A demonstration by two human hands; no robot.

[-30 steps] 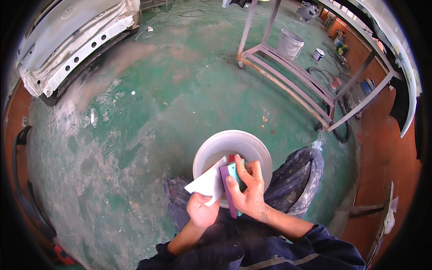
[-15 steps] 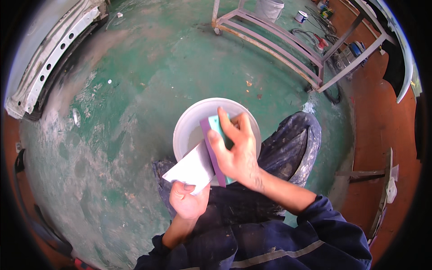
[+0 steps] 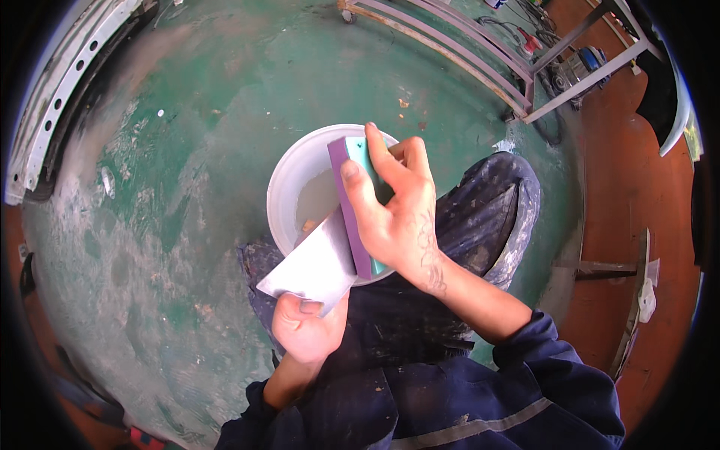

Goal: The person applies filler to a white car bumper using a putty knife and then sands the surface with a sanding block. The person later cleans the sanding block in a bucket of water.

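- Two hands in view, both belonging to the person wearing the camera, both occupied.
- Right hand [image 3: 397,217]: closed around one sanding block [image 3: 352,202], purple on its long edge and teal on its face. Thumb lies along the purple edge; at least two fingers wrap over the far end. Grip firm, not open.
- Left hand [image 3: 304,330]: closed into a pinch on the near corner of one pale grey sheet [image 3: 315,262], thumb on top, remaining fingers curled beneath and not countable.
- Sheet and block: the sheet's far edge runs up against the purple edge of the block. Whether it passes under the block cannot be determined.
- One white bucket [image 3: 289,180] stands on the floor directly below both items, between the person's knees. It holds cloudy liquid. The block sits over the bucket's right half; the sheet overlaps its near rim.
- Clothing: dark blue sleeves; grey, paint-marked trousers [image 3: 487,202] visible on the right knee beside the bucket.
- Floor [image 3: 187,150]: green, with white dust patches to the left.
- One metal frame stand [image 3: 480,67] at upper right, well apart from the bucket.
- One perforated white body panel [image 3: 52,112] along the upper left edge, also well apart.
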